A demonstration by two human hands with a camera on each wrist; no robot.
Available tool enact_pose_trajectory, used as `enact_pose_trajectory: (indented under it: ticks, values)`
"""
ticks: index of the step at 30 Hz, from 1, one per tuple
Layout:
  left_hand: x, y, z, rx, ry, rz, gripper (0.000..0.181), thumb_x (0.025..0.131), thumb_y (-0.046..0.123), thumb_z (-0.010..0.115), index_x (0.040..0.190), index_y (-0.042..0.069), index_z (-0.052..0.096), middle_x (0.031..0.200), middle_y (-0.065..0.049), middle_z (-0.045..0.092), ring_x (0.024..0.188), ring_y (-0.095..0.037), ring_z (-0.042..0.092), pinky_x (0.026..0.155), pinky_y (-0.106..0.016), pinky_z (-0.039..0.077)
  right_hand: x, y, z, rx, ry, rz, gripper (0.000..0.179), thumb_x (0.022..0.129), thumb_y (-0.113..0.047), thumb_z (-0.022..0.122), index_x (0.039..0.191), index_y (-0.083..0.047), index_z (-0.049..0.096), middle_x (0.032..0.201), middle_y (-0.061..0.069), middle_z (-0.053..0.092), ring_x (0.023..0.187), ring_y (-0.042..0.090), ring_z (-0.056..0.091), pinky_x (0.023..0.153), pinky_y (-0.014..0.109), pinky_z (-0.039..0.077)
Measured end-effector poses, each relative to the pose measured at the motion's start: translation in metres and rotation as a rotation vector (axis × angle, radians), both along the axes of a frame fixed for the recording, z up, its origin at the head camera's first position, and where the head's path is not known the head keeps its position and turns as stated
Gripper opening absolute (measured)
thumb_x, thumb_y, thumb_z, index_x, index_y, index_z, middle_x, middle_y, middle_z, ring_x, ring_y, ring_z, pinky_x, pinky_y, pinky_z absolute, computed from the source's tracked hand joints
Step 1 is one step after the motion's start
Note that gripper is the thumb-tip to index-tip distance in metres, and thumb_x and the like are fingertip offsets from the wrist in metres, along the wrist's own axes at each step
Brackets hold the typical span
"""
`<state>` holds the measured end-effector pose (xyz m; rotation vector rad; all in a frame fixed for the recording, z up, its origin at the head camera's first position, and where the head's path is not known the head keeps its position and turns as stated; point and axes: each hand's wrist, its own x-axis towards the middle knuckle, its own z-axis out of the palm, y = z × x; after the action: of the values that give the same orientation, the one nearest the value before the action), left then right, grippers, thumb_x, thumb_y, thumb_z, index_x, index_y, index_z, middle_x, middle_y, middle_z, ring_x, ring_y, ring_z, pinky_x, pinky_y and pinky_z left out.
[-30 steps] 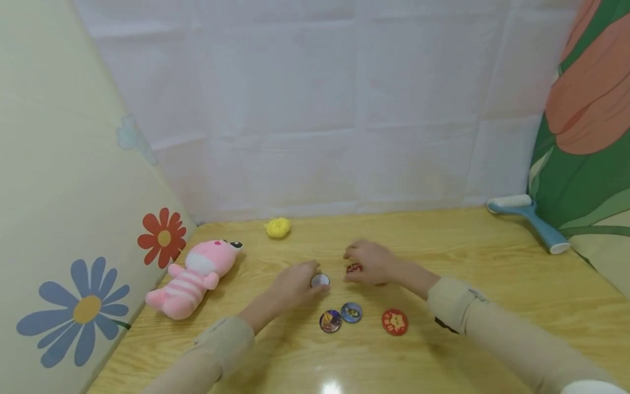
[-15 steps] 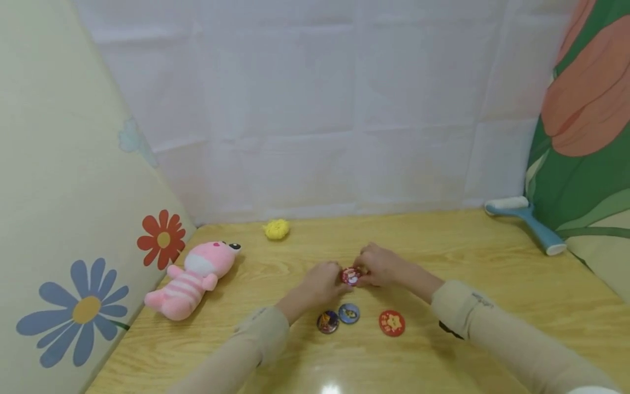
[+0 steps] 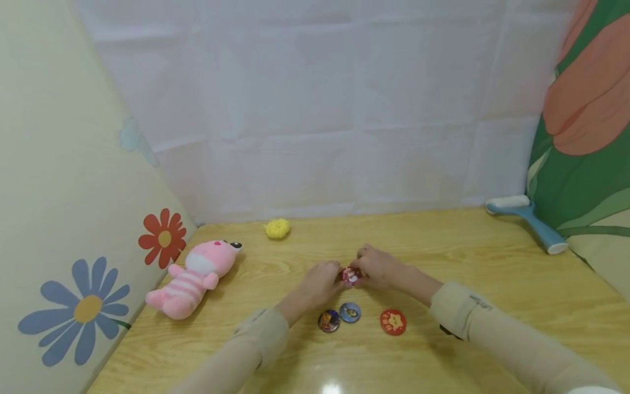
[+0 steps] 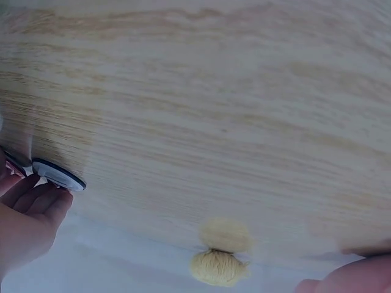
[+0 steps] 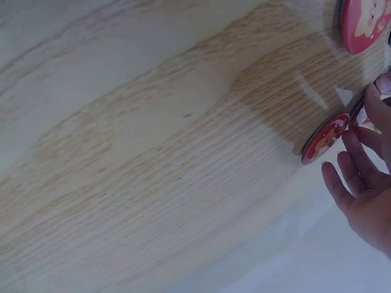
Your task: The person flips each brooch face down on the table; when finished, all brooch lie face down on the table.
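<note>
In the head view, my left hand (image 3: 317, 284) and my right hand (image 3: 384, 268) meet at the middle of the table, pinching a dark red picture badge (image 3: 350, 274) from its two sides. Beneath my left fingers, the left wrist view has a badge with a whitish face (image 4: 60, 175), hidden from the head camera. A red badge with a cartoon figure (image 5: 327, 137) lies by my right fingertips in the right wrist view. Nearer me are a dark patterned badge (image 3: 329, 321), a blue badge (image 3: 350, 312) and a red badge with a yellow star (image 3: 393, 322).
A pink striped plush toy (image 3: 194, 279) lies at the left edge of the wooden table (image 3: 275, 361). By the back wall sits a fluffy yellow ball (image 3: 278, 229). A blue-handled lint roller (image 3: 534, 219) rests in the back right corner.
My left hand has moved right, over the whitish badge, to the dark red badge. My right hand has shifted slightly right. Over the last half second both hands have barely moved.
</note>
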<state>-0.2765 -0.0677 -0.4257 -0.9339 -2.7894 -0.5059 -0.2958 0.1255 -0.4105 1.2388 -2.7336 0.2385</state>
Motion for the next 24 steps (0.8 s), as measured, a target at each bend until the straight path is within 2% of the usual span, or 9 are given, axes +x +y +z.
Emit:
enact_pose_trajectory:
  ticks: [3,5,9,10,11,14,18,21,24]
  values:
    - [0.0001,0.0008,0.0002,-0.023,0.023,-0.009,0.021,0.088,0.025,0.074,0.083,0.006,0.067,0.077,-0.002,0.058,0.068,-0.018,0.057,0.061,-0.033,0.049,-0.0007,0.002,-0.0013,0.008,0.051,0.048,0.035,0.081,-0.026,0.079,0.108,-0.005,0.071,0.091,0.006,0.06,0.085,0.02,0.052,0.075,0.031,0.049]
    - [0.0004,0.0009,0.0005,-0.026,0.028,-0.014,0.022,0.087,0.025,0.074,0.08,0.006,0.066,0.076,-0.003,0.056,0.067,-0.018,0.055,0.059,-0.034,0.048,-0.0017,0.0027,-0.0025,0.074,0.179,0.112,0.034,0.083,-0.028,0.077,0.107,-0.005,0.071,0.092,0.007,0.061,0.086,0.02,0.053,0.076,0.03,0.049]
    - [0.0004,0.0008,0.0009,-0.02,-0.007,0.0,0.024,0.087,0.025,0.074,0.077,0.007,0.062,0.074,-0.002,0.055,0.064,-0.015,0.052,0.057,-0.032,0.045,-0.0033,0.0041,-0.0064,0.237,0.504,0.214,0.032,0.091,-0.036,0.066,0.106,-0.008,0.07,0.094,0.005,0.06,0.086,0.019,0.055,0.074,0.028,0.05]
    - [0.0,0.0014,0.0012,-0.019,-0.022,0.006,0.024,0.087,0.025,0.075,0.077,0.008,0.061,0.074,-0.001,0.055,0.064,-0.015,0.051,0.057,-0.031,0.045,-0.0036,0.0048,-0.0073,0.262,0.553,0.224,0.032,0.093,-0.037,0.063,0.106,-0.008,0.07,0.094,0.004,0.06,0.086,0.018,0.054,0.073,0.027,0.051]
    - [-0.0005,0.0021,0.0016,-0.016,-0.039,0.014,0.024,0.087,0.026,0.074,0.078,0.008,0.061,0.074,-0.001,0.055,0.064,-0.014,0.051,0.057,-0.03,0.045,-0.0038,0.0054,-0.0082,0.268,0.565,0.227,0.031,0.095,-0.036,0.061,0.105,-0.009,0.069,0.093,0.004,0.06,0.086,0.018,0.054,0.072,0.027,0.051]
    - [-0.0021,0.0042,0.0034,-0.001,-0.069,0.03,0.022,0.087,0.025,0.075,0.082,0.007,0.063,0.075,-0.002,0.059,0.065,-0.014,0.054,0.059,-0.03,0.047,-0.0043,0.0053,-0.0086,0.211,0.5,0.215,0.023,0.096,-0.029,0.061,0.1,-0.008,0.069,0.089,0.004,0.059,0.083,0.017,0.052,0.072,0.026,0.049]
    - [-0.0046,0.0061,0.0044,0.023,-0.054,0.042,0.017,0.088,0.018,0.073,0.084,0.005,0.064,0.076,-0.005,0.063,0.067,-0.018,0.06,0.061,-0.032,0.05,-0.0061,0.0024,-0.0073,0.087,0.406,0.169,0.014,0.093,-0.02,0.065,0.088,-0.007,0.069,0.082,0.003,0.059,0.078,0.017,0.052,0.07,0.024,0.048]
    - [-0.0057,0.0058,0.0031,0.04,-0.029,0.058,0.016,0.088,0.015,0.073,0.081,0.004,0.064,0.075,-0.007,0.064,0.068,-0.022,0.062,0.059,-0.034,0.051,-0.0067,-0.0003,-0.0068,-0.005,0.339,0.134,0.012,0.093,-0.016,0.065,0.087,-0.006,0.069,0.081,0.004,0.061,0.076,0.018,0.054,0.068,0.024,0.049]
    - [-0.0049,0.0051,0.002,0.065,-0.024,0.08,0.015,0.086,0.012,0.074,0.082,0.002,0.063,0.075,-0.009,0.064,0.068,-0.025,0.063,0.059,-0.036,0.051,-0.006,-0.003,-0.0072,-0.118,0.215,0.102,0.01,0.094,-0.011,0.063,0.093,-0.003,0.067,0.085,0.006,0.063,0.079,0.02,0.057,0.071,0.028,0.051]
